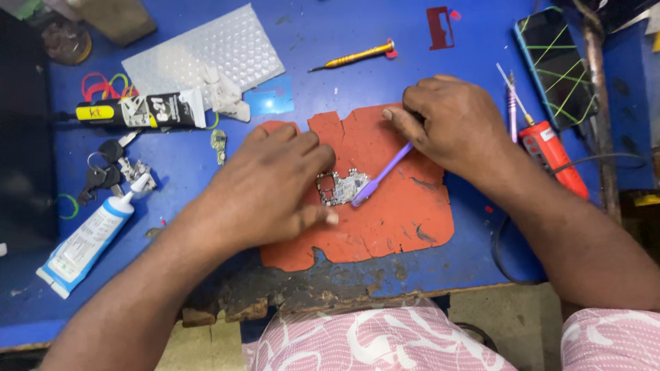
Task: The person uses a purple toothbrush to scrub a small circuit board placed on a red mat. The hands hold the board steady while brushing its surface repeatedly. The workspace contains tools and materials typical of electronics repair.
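**Fingers pinning the board, brush mid-scrub**

Fingers of the left hand press down, close together, holding the small circuit board at frame centre on the orange mat. Right hand pinches a purple brush, bristles on the board. Looks like cleaning; next wants light, steady strokes.

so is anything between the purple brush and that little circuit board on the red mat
Nothing visible. The purple brush, held in the right hand, has its head right at the small circuit board, which lies on the red mat. The left hand steadies the board from its other side, its fingers beside it, not in the brush's path.
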